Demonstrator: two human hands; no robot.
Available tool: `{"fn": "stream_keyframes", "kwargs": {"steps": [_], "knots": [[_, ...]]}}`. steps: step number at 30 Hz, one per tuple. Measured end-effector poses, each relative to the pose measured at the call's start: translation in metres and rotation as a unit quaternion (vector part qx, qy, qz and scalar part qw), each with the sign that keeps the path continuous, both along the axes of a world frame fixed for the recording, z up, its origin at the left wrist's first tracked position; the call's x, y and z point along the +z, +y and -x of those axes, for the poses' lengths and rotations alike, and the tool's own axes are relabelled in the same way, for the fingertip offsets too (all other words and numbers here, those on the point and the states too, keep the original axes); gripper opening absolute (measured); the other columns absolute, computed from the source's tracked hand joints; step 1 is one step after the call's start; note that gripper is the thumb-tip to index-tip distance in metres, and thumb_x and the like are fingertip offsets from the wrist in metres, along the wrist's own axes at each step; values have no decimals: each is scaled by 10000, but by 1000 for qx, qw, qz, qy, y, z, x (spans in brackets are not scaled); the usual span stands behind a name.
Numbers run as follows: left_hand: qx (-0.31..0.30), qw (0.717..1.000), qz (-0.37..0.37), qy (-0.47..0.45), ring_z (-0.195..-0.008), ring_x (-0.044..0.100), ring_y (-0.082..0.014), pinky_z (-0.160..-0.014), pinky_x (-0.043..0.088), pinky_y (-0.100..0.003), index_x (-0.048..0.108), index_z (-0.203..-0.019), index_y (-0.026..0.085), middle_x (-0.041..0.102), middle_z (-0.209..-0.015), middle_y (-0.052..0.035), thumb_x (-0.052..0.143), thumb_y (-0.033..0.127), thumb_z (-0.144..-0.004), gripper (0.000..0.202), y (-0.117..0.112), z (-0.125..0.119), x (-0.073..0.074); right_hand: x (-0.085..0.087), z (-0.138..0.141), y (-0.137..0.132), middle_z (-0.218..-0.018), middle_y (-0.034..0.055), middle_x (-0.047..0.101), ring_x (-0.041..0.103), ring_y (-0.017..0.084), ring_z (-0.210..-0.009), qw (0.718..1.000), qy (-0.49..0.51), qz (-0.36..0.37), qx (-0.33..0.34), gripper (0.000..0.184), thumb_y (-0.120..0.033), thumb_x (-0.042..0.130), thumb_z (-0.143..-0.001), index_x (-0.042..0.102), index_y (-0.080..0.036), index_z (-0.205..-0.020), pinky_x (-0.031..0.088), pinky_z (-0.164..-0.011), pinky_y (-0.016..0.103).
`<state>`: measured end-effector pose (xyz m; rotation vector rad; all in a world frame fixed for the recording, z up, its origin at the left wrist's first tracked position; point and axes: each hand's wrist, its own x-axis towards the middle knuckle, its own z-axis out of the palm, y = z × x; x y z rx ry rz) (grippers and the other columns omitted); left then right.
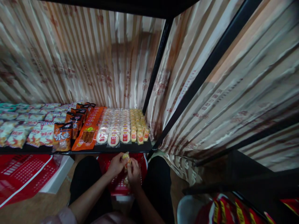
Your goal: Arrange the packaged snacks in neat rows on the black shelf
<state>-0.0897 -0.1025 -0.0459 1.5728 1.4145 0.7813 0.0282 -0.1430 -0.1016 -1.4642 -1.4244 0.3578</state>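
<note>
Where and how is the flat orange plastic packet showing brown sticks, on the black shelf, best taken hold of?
Probably pinch the flat orange plastic packet by its near end, thumb on top, coming from the front. That end points toward the front edge of the black shelf, while orange-and-black plastic bags and clear-wrapped round white packs crowd its long sides.

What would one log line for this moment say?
left hand: holding yellow packet | right hand: holding same packet | below: red basket | ahead: shelf with packaged snacks
</note>
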Motion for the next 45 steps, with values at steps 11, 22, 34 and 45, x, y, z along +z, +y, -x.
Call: {"fn": "stream_keyframes", "kwargs": {"steps": [11, 22, 34, 45], "knots": [[-34, 989, -142, 8, -674, 578, -153, -647, 432, -232, 660, -950, 165, 668, -809, -39, 539, 348, -784, 275, 97, -40, 85, 91, -50, 110, -1458, 166, 275, 259, 261, -1339, 984, -112, -34, -131, 460, -349, 274, -922, 460, -127, -1279, 275, -1047, 494], [-36, 984, -149, 96, -678, 578, -155, -641, 411, -240, 631, -1039, 149, 661, -786, -44, 533, 321, -797, 312, 197, -66, 108, 73, -73, 175, -1352, 185, 446, 362, 277, -1284, 982, -84, 30, -165, 521, -398, 248, -925, 472, -90, -1281, 295, -1045, 479], [-29, 988, -122, 91, -573, 481, -110, -560, 331, -216, 616, -761, 157, 546, -608, 20, 550, 277, -786, 139, 230, -82, 99, 60, -85, 189, -1192, 181, 569, 512, 241, -1127, 989, 2, 22, -146, 495, -371, 254, -917, 497, -76, -1232, 383, -985, 408], [-57, 984, -153, 77, -564, 493, -105, -571, 364, -209, 614, -736, 155, 554, -592, 36, 551, 282, -770, 146, 253, -96, 117, 55, -85, 206, -1319, 203, 480, 406, 251, -1260, 992, -41, 27, -113, 537, -369, 249, -925, 446, -37, -1298, 305, -1063, 422]]}}
